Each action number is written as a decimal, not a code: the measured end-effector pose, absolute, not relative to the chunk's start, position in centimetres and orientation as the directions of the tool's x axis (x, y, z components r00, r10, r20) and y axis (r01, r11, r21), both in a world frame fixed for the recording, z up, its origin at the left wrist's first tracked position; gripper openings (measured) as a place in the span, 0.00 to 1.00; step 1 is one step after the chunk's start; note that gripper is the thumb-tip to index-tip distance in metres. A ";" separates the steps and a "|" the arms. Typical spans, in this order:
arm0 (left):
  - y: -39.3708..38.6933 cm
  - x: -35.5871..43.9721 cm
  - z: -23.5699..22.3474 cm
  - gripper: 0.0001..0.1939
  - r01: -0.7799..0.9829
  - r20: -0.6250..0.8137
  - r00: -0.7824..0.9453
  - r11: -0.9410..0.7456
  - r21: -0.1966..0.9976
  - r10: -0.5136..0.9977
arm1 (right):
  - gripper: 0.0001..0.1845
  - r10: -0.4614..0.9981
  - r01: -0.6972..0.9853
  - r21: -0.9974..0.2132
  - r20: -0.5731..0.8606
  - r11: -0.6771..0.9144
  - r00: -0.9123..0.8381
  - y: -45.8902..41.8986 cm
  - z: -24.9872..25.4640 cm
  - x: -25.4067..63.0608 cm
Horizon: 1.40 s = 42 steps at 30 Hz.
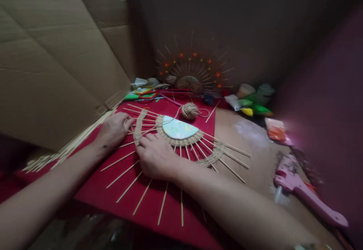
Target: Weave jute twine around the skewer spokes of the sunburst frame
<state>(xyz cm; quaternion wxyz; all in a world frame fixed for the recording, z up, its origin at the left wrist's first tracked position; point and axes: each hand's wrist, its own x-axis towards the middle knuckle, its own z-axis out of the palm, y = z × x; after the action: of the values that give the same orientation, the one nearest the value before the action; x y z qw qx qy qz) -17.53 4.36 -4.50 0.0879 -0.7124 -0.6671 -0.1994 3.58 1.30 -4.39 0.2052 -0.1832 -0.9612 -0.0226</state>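
A half-round fan of thin sticks lies below my hands, with a pale blue patterned centre (pixel 180 127) edged in woven twine. An outer woven twine band (pixel 217 155) crosses the sticks further out. At the fan's left side, my left hand (pixel 115 128) is closed in a pinch at the stick ends, on what looks like the twine. My right hand (pixel 157 156) is closed over the sticks and the left part of the band; its fingertips are partly hidden. A ball of twine (pixel 189 111) sits behind the centre, and its strand runs left across the fan.
Red cloth (pixel 93 189) lies under the fan. A pink glue gun (pixel 306 197) rests at the right. Behind stands a finished-looking stick fan (pixel 190 85) with orange flowers. Scissors (pixel 147 94) lie back left, long sticks (pixel 70 144) along the cardboard (pixel 56 61), and small packets (pixel 275 129) at right.
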 end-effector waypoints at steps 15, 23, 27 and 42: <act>4.7 -18.5 -5.2 0.14 0.986 0.368 0.094 -0.138 0.094 0.925 | 0.17 0.314 0.320 -0.028 0.285 0.947 -0.905 2.3 -2.5 4.2; 3.7 -17.1 -4.2 0.13 0.957 0.361 0.041 -0.141 0.253 0.931 | 0.24 0.237 0.241 -0.011 0.228 0.971 -0.944 4.0 -2.1 5.7; 2.9 -16.1 -2.7 0.15 0.925 0.271 0.005 -0.107 0.364 0.963 | 0.18 0.225 0.213 -0.076 0.245 0.974 -0.943 4.2 -1.9 7.4; 2.0 -15.5 -2.0 0.17 0.847 0.233 0.099 -0.205 0.490 0.967 | 0.11 0.577 0.372 -0.637 0.140 0.675 -0.805 4.2 -0.5 8.8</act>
<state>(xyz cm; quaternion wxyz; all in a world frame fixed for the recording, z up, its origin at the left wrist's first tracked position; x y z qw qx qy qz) -15.54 2.00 -1.95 -0.1163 -0.7322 -0.6196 -0.2577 8.78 4.17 -0.47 0.1671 -0.2637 -0.8996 0.3053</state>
